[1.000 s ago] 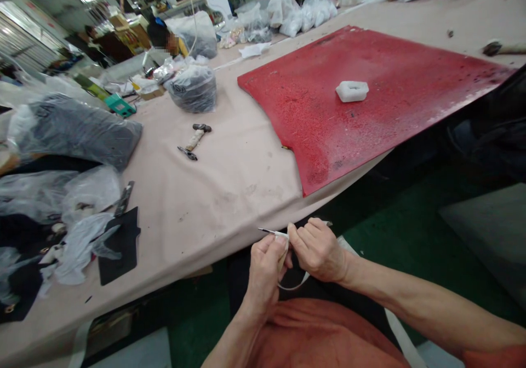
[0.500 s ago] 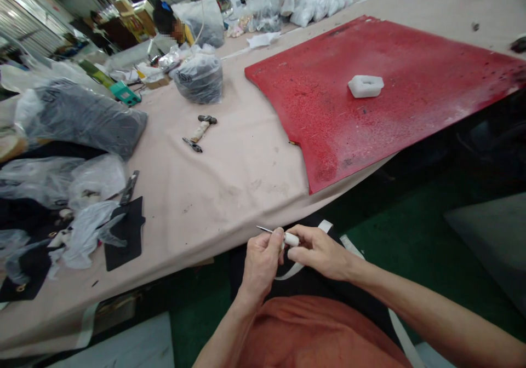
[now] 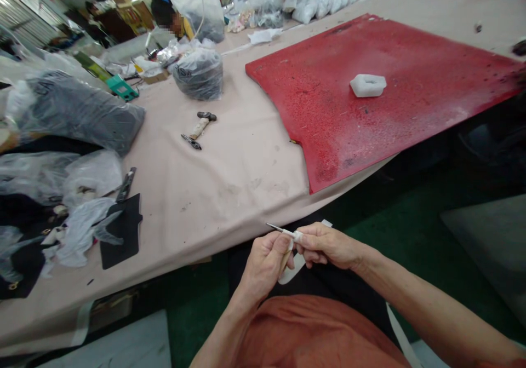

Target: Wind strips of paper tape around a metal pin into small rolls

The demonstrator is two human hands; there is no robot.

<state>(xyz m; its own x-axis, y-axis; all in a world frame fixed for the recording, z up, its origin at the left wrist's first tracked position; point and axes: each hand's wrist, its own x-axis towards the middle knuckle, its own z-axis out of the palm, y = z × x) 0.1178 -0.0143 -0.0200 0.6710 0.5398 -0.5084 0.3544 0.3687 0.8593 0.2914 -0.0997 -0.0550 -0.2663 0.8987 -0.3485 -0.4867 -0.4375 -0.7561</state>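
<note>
Hands meet below table edge: left hand (image 3: 265, 261) grip clamped on awl (image 3: 283, 231); right hand (image 3: 329, 246) grip pinching white tape (image 3: 296, 237).

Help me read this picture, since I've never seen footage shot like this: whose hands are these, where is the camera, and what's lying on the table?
The camera sits on a person's head, looking down at their own hands. The left hand grips a thin pointed tool; the right hand pinches white tape at its handle, the loose end hanging below. Ahead is a pinkish table holding a red mat with a white block, a small hammer, and plastic bags of dark goods. Another person sits far back.
</note>
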